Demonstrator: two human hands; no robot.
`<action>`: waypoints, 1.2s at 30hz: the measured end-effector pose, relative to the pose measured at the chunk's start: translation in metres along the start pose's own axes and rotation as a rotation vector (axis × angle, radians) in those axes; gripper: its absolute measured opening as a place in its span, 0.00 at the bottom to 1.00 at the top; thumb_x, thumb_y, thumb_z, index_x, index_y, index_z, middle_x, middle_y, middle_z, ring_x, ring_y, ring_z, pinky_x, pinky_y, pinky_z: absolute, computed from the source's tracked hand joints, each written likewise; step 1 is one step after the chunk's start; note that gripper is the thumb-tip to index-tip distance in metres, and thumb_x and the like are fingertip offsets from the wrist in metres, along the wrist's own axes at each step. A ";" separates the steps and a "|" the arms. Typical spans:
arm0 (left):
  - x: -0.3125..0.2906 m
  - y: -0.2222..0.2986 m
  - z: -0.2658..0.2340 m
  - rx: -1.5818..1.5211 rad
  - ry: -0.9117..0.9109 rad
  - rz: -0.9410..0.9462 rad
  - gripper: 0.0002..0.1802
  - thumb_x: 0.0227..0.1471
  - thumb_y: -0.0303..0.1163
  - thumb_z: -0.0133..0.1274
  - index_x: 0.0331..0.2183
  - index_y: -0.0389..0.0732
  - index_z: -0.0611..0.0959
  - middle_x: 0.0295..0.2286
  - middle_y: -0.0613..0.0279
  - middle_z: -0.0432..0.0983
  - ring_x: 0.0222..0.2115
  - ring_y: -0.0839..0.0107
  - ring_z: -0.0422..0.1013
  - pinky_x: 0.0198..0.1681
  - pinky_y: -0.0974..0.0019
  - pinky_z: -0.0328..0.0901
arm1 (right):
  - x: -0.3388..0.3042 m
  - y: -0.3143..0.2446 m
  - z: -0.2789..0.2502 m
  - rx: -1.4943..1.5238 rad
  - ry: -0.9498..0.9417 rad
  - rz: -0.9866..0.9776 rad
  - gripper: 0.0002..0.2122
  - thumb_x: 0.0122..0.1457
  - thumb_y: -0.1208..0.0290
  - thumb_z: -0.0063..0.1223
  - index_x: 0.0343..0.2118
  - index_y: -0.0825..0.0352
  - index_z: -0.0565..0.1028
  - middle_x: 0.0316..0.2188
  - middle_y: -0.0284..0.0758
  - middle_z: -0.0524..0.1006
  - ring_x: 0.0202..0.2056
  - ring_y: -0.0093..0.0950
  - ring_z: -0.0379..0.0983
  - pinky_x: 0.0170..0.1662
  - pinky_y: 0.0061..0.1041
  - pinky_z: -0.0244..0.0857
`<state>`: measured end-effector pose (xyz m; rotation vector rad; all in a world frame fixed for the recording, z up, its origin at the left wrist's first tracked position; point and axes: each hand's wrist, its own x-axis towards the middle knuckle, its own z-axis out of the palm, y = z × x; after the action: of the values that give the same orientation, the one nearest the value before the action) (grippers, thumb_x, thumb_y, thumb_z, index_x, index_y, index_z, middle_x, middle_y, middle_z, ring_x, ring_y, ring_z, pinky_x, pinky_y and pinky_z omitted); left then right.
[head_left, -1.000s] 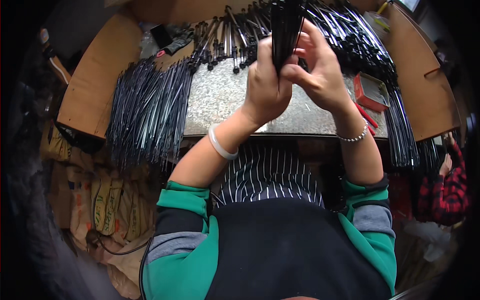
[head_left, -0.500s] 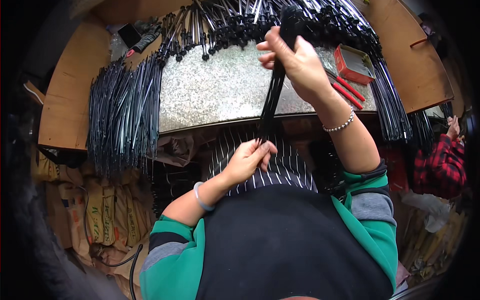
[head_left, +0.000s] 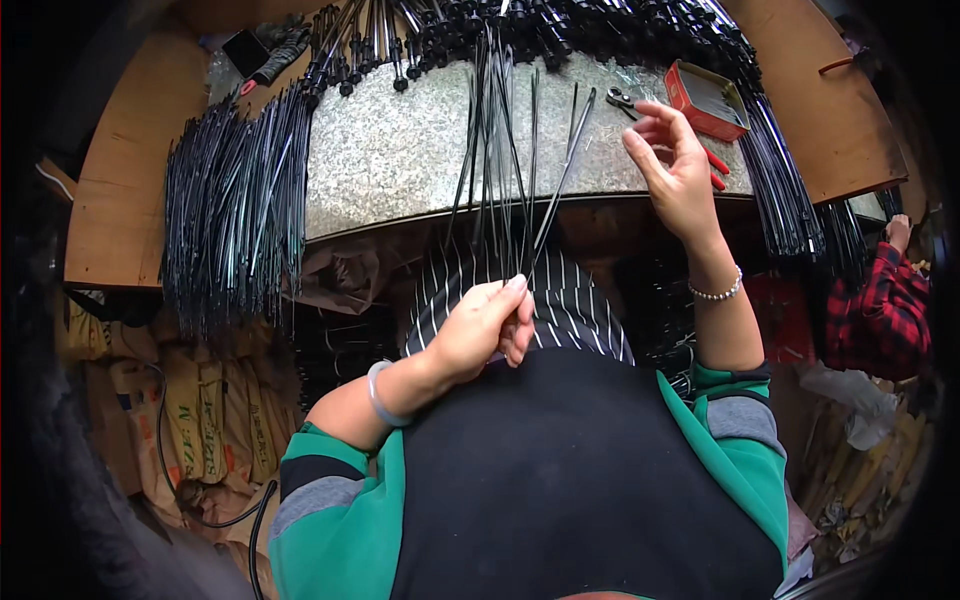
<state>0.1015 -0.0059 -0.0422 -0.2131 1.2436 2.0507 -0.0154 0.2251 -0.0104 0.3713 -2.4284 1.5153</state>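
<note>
Head view is showing the left hand [head_left: 482, 332] clamping its fingers on the near ends of thin black rods [head_left: 487, 140], which are stretching lengthwise forward from them over the worktop [head_left: 390, 150], the right hand [head_left: 682, 178] hovering rightward, fingers apart.

Tan sacks [head_left: 208, 425] at lower left, dark phone [head_left: 245, 53] at upper left, plastic bag [head_left: 866, 408] at right.

Green lettering [head_left: 209, 425] — on tan sacks [head_left: 238, 425]

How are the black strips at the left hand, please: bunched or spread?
Spread: black strips fan from the left hand, speckled tabletop showing between.
</note>
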 end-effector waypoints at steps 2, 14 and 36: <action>-0.024 0.015 0.016 0.148 -0.138 0.129 0.21 0.61 0.38 0.32 0.21 0.37 0.68 0.11 0.60 0.65 0.10 0.73 0.62 0.15 0.74 0.60 | -0.013 -0.006 -0.006 -0.003 0.027 -0.004 0.09 0.56 0.71 0.52 0.37 0.69 0.71 0.25 0.27 0.70 0.25 0.12 0.65 0.30 0.12 0.60; 0.000 -0.003 0.032 0.430 -0.317 0.378 0.17 0.60 0.35 0.35 0.24 0.36 0.72 0.15 0.62 0.70 0.14 0.78 0.67 0.19 0.77 0.62 | -0.063 -0.040 0.027 0.762 -0.504 0.359 0.15 0.61 0.65 0.42 0.43 0.73 0.69 0.25 0.37 0.75 0.23 0.19 0.72 0.29 0.15 0.66; 0.064 0.195 0.008 0.683 0.178 1.385 0.23 0.46 0.19 0.54 0.47 0.34 0.69 0.32 0.54 0.75 0.30 0.71 0.75 0.33 0.72 0.71 | -0.065 -0.059 0.000 1.040 -0.650 0.416 0.14 0.64 0.67 0.33 0.42 0.75 0.64 0.11 0.27 0.58 0.10 0.13 0.50 0.11 0.12 0.45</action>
<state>-0.0704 -0.0220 0.0693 1.0920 2.5293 2.4030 0.0654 0.2051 0.0160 0.6346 -1.8972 3.2076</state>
